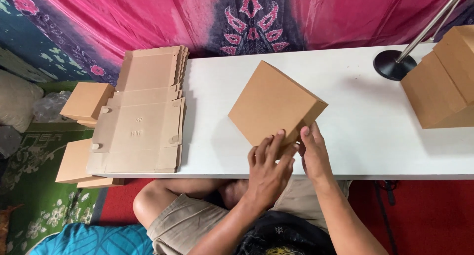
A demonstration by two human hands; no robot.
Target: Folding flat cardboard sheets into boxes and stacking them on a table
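Box: brown cardboard, closed, tilted on white table | hands: left and right both gripping its near corner

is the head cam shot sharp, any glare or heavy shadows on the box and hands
Head view: sharp throughout, with soft, even light. No glare on the matte brown box or white table. Only faint shadows beside the box and the flat cardboard stack. Left hand and right hand are unblurred.

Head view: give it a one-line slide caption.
Both hands, left hand and right hand, grip a closed brown cardboard box on a white table.
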